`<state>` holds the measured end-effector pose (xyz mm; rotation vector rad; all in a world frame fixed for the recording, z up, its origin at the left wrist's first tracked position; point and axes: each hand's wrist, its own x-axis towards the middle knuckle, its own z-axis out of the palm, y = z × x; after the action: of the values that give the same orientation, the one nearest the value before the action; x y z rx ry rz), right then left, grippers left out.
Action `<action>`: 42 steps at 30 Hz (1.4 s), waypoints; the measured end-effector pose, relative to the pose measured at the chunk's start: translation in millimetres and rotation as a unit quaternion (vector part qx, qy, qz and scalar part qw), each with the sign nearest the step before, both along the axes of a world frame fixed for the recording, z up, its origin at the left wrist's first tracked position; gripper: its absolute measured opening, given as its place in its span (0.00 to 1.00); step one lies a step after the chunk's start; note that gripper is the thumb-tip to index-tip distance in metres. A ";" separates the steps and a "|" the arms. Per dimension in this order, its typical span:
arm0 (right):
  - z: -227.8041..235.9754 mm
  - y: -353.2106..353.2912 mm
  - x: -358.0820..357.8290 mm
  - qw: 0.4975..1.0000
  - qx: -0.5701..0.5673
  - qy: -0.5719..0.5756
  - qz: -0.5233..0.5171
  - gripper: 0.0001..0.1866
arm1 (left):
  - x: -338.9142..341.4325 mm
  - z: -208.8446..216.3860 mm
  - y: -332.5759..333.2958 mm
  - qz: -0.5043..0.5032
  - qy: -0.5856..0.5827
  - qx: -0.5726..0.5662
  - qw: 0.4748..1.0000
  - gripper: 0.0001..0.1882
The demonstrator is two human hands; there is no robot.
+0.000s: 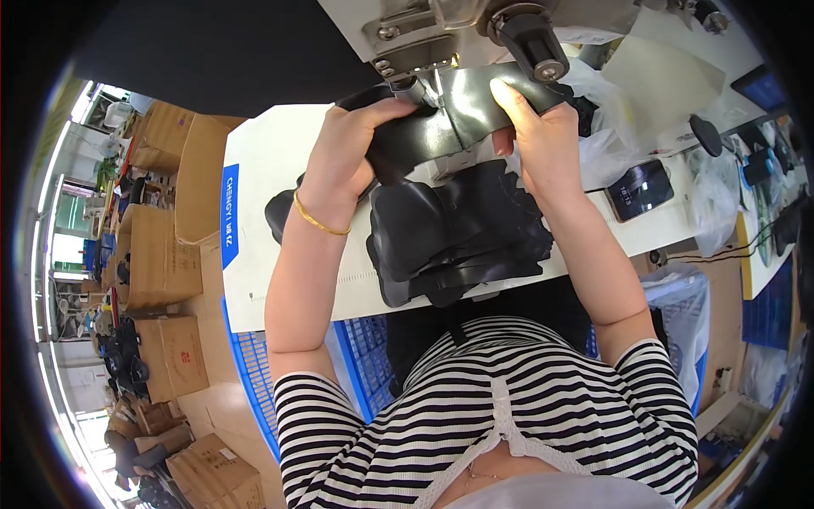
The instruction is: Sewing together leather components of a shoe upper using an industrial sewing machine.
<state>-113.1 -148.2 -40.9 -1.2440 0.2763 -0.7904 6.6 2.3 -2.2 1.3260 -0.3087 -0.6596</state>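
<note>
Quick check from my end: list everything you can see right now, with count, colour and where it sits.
Black leather piece: one, black, held under the sewing machine head.
Sewing machine: one, grey-white, top centre.
Stack of cut pieces: several, black, on the table near its front edge.
Table: one, white, centre.
Phone: one, dark screen lit, table right.
Crates: blue, below the table.
Cardboard boxes: several, brown, floor left.
Plastic bags: clear, right side.
Bracelet: one, gold, left wrist.
Left hand: grip on the piece's left side.
Right hand: grip on its right side.
</note>
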 end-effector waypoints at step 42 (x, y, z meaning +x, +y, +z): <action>-38.9 53.4 -70.9 0.985 0.050 0.081 0.142 0.11 | -108.8 -50.7 29.2 0.060 0.065 -0.115 0.989 0.14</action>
<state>-184.0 -94.7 -79.9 -1.2220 0.2599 -0.4256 -102.3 31.5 -52.9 1.0676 -0.1903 -0.5881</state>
